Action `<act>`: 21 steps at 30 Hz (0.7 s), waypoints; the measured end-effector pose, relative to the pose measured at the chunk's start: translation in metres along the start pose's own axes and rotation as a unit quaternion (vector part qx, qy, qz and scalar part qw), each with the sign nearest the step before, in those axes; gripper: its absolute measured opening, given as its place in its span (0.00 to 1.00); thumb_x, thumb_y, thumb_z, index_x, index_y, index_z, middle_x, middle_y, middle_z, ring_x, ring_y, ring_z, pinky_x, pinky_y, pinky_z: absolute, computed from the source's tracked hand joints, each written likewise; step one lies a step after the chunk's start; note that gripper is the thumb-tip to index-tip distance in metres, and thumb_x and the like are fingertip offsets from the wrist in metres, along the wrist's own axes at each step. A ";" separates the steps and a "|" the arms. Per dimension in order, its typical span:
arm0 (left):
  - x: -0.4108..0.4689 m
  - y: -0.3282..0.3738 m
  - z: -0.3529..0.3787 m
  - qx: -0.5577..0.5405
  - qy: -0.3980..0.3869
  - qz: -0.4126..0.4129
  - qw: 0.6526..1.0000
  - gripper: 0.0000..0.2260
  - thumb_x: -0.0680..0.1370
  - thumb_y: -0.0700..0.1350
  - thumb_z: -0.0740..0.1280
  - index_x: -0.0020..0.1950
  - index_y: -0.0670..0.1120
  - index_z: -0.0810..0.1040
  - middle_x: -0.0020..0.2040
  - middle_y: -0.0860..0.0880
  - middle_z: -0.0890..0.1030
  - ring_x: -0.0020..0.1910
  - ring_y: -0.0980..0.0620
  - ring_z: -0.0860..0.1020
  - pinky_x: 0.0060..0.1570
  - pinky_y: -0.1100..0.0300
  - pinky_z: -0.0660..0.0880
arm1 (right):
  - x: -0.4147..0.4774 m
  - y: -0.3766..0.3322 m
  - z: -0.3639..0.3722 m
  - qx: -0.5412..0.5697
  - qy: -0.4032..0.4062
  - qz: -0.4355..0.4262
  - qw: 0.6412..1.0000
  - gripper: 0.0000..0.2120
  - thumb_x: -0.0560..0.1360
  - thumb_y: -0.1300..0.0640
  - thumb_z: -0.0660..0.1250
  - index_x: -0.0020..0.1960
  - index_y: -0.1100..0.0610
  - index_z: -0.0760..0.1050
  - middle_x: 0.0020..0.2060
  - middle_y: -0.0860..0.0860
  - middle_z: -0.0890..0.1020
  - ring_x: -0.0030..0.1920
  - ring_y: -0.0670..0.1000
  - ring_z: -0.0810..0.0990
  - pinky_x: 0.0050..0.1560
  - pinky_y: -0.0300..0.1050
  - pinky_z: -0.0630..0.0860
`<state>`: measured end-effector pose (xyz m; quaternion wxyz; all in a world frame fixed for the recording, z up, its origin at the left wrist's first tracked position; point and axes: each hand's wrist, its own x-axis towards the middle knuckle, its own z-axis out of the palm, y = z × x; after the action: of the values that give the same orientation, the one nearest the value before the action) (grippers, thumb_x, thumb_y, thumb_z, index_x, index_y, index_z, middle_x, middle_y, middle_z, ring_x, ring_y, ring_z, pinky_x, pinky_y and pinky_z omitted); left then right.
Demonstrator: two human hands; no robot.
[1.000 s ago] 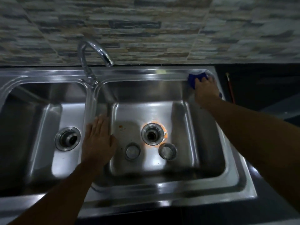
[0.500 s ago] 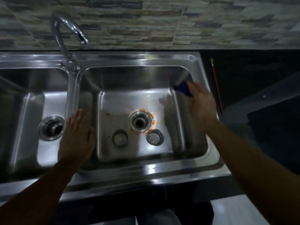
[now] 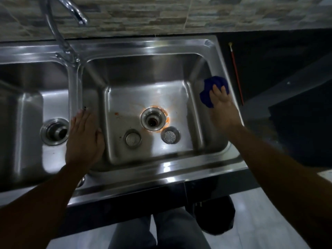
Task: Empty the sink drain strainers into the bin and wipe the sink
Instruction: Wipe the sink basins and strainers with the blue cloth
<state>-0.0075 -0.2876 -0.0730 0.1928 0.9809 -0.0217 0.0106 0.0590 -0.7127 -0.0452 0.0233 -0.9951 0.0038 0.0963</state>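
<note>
From the head view, a steel double sink (image 3: 143,49) fills the frame, set in a dark worktop (image 3: 280,56); the left hand (image 3: 84,139) lies flat, fingers spread and holding nothing, on the divider between the two basins; the right hand (image 3: 222,108) presses a bunched blue cloth (image 3: 210,88) against the upper right wall of the right basin, fingers partly curled over it. On that basin's floor the open drain (image 3: 153,119) is ringed with orange residue; two strainers lie loose just in front of it, one solid-topped (image 3: 133,138), one perforated (image 3: 170,135). The left basin's drain (image 3: 54,131) sits beside the left hand; a chrome tap (image 3: 61,24) rises behind the divider.
</note>
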 end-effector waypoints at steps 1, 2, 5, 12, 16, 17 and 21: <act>-0.001 -0.001 -0.001 -0.006 0.002 0.001 1.000 0.27 0.77 0.44 0.55 0.76 0.34 0.65 0.78 0.35 0.64 0.79 0.37 0.59 0.81 0.45 0.50 | -0.025 0.002 0.002 0.027 -0.002 -0.003 1.000 0.32 0.79 0.67 0.62 0.80 0.60 0.54 0.80 0.55 0.53 0.80 0.59 0.48 0.80 0.55 0.51; -0.002 -0.003 -0.001 -0.014 -0.001 0.002 1.000 0.28 0.78 0.44 0.55 0.76 0.35 0.64 0.78 0.35 0.63 0.80 0.37 0.58 0.81 0.46 0.50 | -0.050 0.004 0.004 0.059 0.001 -0.006 0.998 0.31 0.79 0.67 0.63 0.79 0.61 0.57 0.80 0.56 0.56 0.80 0.59 0.50 0.79 0.56 0.54; 0.001 -0.015 -0.002 -0.054 -0.038 0.027 0.997 0.29 0.79 0.44 0.54 0.80 0.38 0.58 0.81 0.38 0.58 0.81 0.40 0.54 0.81 0.49 0.46 | -0.113 0.009 0.003 0.151 0.028 0.006 0.988 0.27 0.76 0.69 0.66 0.74 0.63 0.68 0.75 0.57 0.67 0.78 0.56 0.57 0.78 0.58 0.59; -0.014 -0.052 -0.017 -0.062 -0.125 0.076 0.987 0.26 0.84 0.40 0.53 0.82 0.42 0.51 0.83 0.41 0.48 0.82 0.41 0.45 0.81 0.42 0.48 | -0.158 -0.040 0.014 0.188 -0.011 -0.015 0.982 0.25 0.73 0.66 0.64 0.71 0.64 0.72 0.69 0.60 0.75 0.73 0.60 0.70 0.76 0.56 0.61; -0.033 -0.049 -0.016 -0.085 -0.120 0.025 0.989 0.27 0.86 0.43 0.52 0.82 0.41 0.45 0.83 0.42 0.42 0.82 0.44 0.40 0.81 0.46 0.43 | -0.165 -0.173 0.026 0.271 -0.032 -0.082 0.959 0.28 0.71 0.59 0.62 0.72 0.57 0.72 0.66 0.57 0.78 0.62 0.57 0.79 0.66 0.45 0.72; -0.033 -0.048 -0.017 -0.093 -0.126 0.022 0.987 0.27 0.86 0.44 0.51 0.82 0.42 0.43 0.83 0.43 0.41 0.82 0.45 0.39 0.81 0.47 0.42 | -0.167 -0.208 0.032 0.285 -0.042 -0.102 0.952 0.28 0.71 0.58 0.62 0.72 0.57 0.71 0.67 0.57 0.77 0.63 0.57 0.78 0.67 0.47 0.73; -0.037 -0.042 -0.024 -0.109 -0.140 0.009 0.984 0.27 0.86 0.43 0.50 0.82 0.42 0.41 0.83 0.44 0.38 0.82 0.46 0.37 0.81 0.50 0.41 | -0.169 -0.284 0.041 0.277 -0.073 -0.153 0.946 0.27 0.74 0.58 0.63 0.73 0.57 0.69 0.66 0.55 0.78 0.64 0.56 0.76 0.65 0.51 0.74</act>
<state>-0.0423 -0.2377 -0.0677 0.2935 0.9456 -0.0584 -0.1278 -0.1117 -0.4268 -0.0397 0.3122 -0.9284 -0.1237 0.1588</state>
